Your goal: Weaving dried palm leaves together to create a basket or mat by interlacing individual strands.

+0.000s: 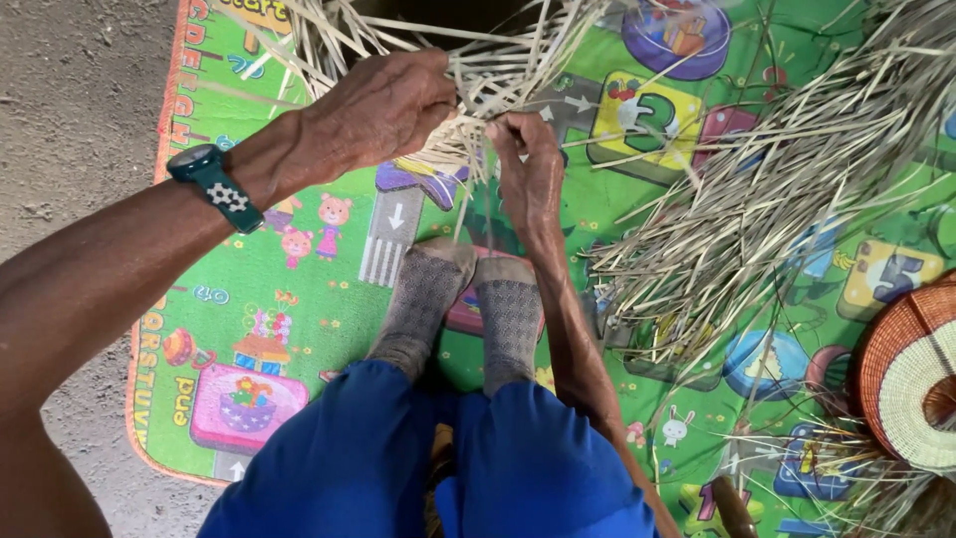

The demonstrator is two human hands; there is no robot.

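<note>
A seated person's two legs in blue trousers fill the near edge of a bright green play mat, cut off at the knees by the bottom of the view. Two feet in grey knitted socks rest side by side near the mat's middle. The mat is soft-looking, printed with cartoon pictures and edged in orange; it lies on bare grey ground.

At the mat's right edge a coiled woven basket in rust and cream is half cut off. Beyond it a loose heap of pale straw strips, too many to count, fans across the right side.

Farther out, near the mat's far edge, both hands meet on a bundle of flat straw. The left hand, a dark green wristwatch on its wrist, closes its fingers over the strands from above; the fingertips are hidden inside them. The right hand pinches a few strands between thumb and fingers. The bundle's far end runs out of view.
</note>
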